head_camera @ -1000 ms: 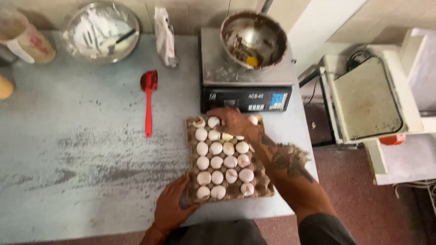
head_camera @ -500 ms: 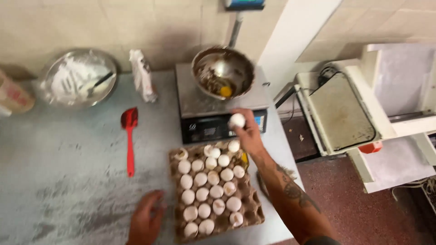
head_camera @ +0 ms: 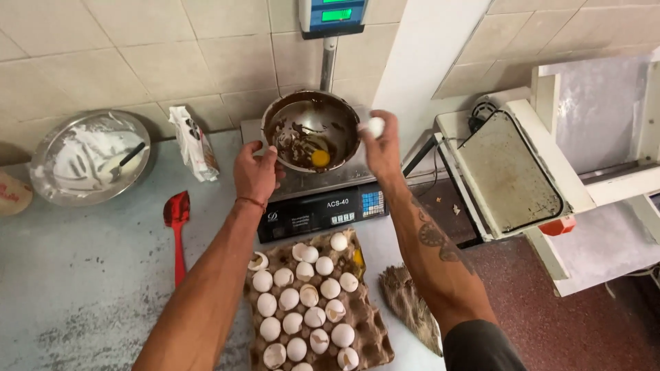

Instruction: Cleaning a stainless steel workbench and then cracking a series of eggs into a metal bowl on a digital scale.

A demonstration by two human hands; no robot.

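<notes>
One yolk (head_camera: 320, 159) already lies in the steel bowl (head_camera: 344, 113) on the scale (head_camera: 323, 206). The right hand (head_camera: 382, 145) grips a whole egg (head_camera: 375, 126) at the bowl's right rim; the left hand (head_camera: 256, 172) clasps the left rim. Several shells in the egg tray (head_camera: 375, 323) appear emptied, though many eggs remain whole.

The egg tray (head_camera: 371, 323) runs off the bottom edge, and the pale bowl (head_camera: 12, 194) off the left.

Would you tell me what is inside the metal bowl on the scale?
The metal bowl holds an egg yolk amid dark chocolate-like smears. The left hand grips its rim, hiding a small part.
</notes>
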